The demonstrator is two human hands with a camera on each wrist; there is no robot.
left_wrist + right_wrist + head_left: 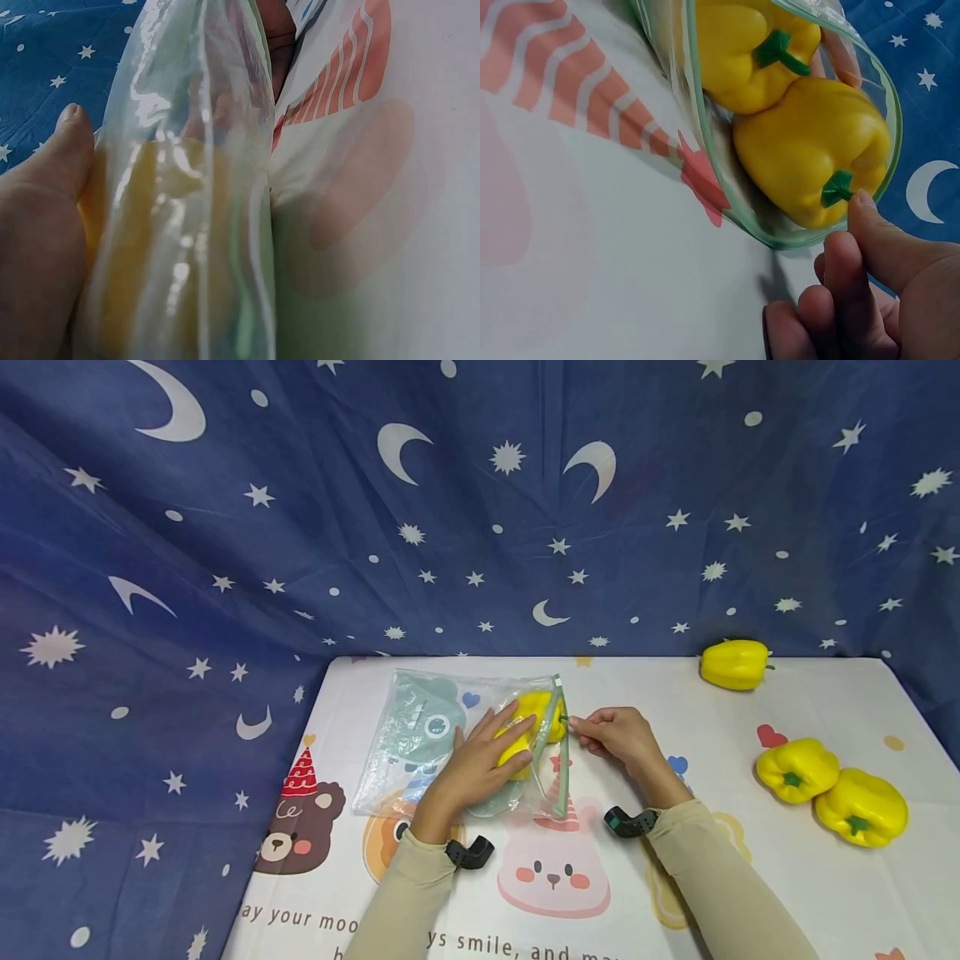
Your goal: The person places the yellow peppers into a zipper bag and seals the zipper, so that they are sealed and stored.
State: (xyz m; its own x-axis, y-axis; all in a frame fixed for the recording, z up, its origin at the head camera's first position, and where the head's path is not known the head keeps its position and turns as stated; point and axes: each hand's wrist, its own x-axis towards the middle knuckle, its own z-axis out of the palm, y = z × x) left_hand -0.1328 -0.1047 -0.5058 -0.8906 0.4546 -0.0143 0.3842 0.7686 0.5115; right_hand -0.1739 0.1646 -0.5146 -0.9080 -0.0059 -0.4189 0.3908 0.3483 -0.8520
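A clear zip bag [375, 777] with a green-edged mouth lies on the table, its mouth facing right. Inside are two yellow bell peppers, the rear one [537, 703] nearest the opening. My left hand [480, 760] rests over the bag and the peppers, fingers spread and fairly straight. At the mouth, my right hand [617, 735] pinches the green stem [838, 187] of one pepper [810, 142] between thumb and forefinger. The other pepper [731, 45] sits beside it in the bag. In the left wrist view, my thumb [64, 150] lies along the bag's side; the plastic blurs the pepper behind it.
Three more yellow bell peppers lie on the right side of the table: one at the back [733, 665] and two touching each other, left [810, 760] and right [873, 802]. A blue curtain [480, 510] with moons and stars hangs behind the printed white tablecloth [750, 893].
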